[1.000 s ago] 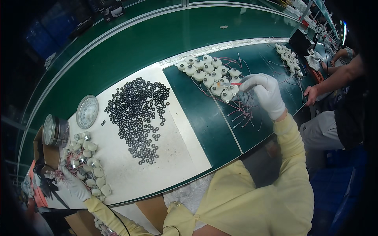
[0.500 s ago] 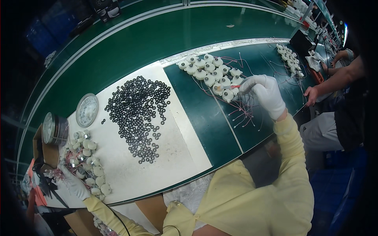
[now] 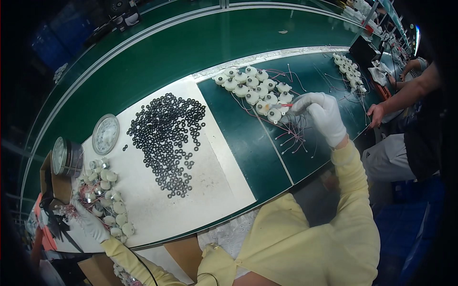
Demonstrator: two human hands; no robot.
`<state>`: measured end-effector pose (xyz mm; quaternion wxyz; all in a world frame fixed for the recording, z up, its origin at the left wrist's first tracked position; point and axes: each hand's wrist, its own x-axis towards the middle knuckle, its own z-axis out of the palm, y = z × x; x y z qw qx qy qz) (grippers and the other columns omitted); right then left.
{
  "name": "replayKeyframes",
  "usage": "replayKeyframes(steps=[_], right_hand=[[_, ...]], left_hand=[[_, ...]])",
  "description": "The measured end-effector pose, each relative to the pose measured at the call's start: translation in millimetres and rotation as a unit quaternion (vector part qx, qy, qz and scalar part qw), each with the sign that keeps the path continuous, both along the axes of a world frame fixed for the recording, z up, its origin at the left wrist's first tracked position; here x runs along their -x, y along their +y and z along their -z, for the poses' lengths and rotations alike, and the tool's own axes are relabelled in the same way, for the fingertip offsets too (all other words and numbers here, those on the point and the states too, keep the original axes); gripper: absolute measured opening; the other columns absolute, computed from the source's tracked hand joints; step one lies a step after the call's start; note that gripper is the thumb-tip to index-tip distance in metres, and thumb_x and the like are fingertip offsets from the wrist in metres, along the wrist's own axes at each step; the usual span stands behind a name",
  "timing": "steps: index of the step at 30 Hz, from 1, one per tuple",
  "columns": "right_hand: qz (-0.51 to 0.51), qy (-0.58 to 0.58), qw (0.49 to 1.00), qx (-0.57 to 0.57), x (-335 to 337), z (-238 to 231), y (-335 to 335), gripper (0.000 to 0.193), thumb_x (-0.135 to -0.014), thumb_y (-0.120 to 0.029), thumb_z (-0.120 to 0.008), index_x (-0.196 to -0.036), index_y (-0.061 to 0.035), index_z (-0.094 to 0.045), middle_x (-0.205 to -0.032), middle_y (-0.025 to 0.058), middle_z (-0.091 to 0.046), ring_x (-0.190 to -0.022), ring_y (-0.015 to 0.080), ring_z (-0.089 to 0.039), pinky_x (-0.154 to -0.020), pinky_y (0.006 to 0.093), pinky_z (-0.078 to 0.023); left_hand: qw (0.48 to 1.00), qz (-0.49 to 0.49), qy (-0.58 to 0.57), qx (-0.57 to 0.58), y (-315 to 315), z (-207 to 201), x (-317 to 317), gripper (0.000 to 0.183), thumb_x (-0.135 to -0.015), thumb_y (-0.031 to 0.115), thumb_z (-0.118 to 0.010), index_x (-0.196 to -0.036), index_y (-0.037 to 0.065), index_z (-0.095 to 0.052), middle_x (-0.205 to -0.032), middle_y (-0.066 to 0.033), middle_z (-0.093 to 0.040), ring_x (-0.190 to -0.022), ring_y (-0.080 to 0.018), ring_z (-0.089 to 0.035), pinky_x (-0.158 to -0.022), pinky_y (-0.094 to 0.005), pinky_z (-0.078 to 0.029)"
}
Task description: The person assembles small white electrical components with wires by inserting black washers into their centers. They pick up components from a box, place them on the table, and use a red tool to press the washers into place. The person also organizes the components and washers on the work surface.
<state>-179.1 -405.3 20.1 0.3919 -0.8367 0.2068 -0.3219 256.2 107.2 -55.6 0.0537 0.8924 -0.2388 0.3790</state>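
Note:
In my gloved right hand [image 3: 320,114] is a small red-handled brush [image 3: 285,105], pinched between thumb and fingers. Its pale tip points left, over the near part of a cluster of round white geared motors [image 3: 252,82]. These motors stand in close rows on the green tabletop, dark round parts on top, with thin red and white wires [image 3: 292,135] trailing beneath my hand. Far to the left, my gloved left hand [image 3: 90,223] lies beside a loose heap of similar white motors [image 3: 114,206]. Its fingers are closed around some pink wires [image 3: 71,211]; the fingertips are partly hidden.
Many small black rings [image 3: 164,128] are spread over the white board [image 3: 217,183]. A round clear lid [image 3: 106,134] and a round tin [image 3: 67,156] stand at left. More motors [image 3: 349,71] lie at far right, near a co-worker's hand [image 3: 376,114]. A metal-edged green panel [image 3: 200,45] runs behind.
The whole view has shifted very slightly. My right hand stays over the motor cluster with the brush, and my left hand remains at the heap.

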Motion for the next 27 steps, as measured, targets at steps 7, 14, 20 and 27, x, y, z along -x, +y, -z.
replayKeyframes(steps=[7, 14, 20, 27], right_hand=[[0.037, -0.014, 0.999, -0.024, 21, 3, 13, 0.029, -0.076, 0.007, -0.039, -0.080, 0.0064, -0.068, -0.082, 0.0151, -0.071, -0.071, 0.0184, -0.067, -0.070, 0.0291, -0.055], [0.047, -0.002, 0.997, -0.064, 16, 8, 19, 0.028, -0.078, 0.006, -0.039, -0.079, 0.0068, -0.068, -0.082, 0.0148, -0.071, -0.071, 0.0178, -0.067, -0.069, 0.0291, -0.055], [0.068, 0.009, 0.995, -0.077, 24, 7, 19, 0.029, -0.078, 0.006, -0.039, -0.080, 0.0071, -0.067, -0.081, 0.0144, -0.071, -0.071, 0.0170, -0.066, -0.069, 0.0293, -0.055], [0.078, -0.022, 0.993, -0.084, 37, -2, 17, 0.032, -0.079, 0.006, -0.039, -0.092, 0.0077, -0.068, -0.089, 0.0137, -0.071, -0.077, 0.0174, -0.068, -0.073, 0.0274, -0.054]], left_hand=[[0.991, -0.034, 0.059, 0.114, -30, -18, 19, 0.040, -0.104, 0.015, -0.043, -0.140, -0.002, -0.042, -0.141, -0.0215, -0.048, -0.132, -0.0315, -0.046, -0.113, -0.0370, -0.034], [0.977, -0.068, -0.139, -0.145, 9, 6, -10, 0.047, -0.099, 0.003, -0.045, -0.145, 0.002, -0.035, -0.138, -0.0199, -0.051, -0.129, -0.0352, -0.049, -0.110, -0.0397, -0.037], [0.993, -0.010, -0.107, -0.039, 2, 4, -11, 0.043, -0.099, 0.004, -0.046, -0.142, 0.003, -0.040, -0.132, -0.0199, -0.056, -0.121, -0.0339, -0.054, -0.104, -0.0394, -0.041], [0.978, -0.071, -0.111, -0.163, 11, 5, -9, 0.044, -0.099, 0.004, -0.045, -0.143, 0.003, -0.039, -0.130, -0.0202, -0.057, -0.120, -0.0339, -0.054, -0.102, -0.0397, -0.042]])
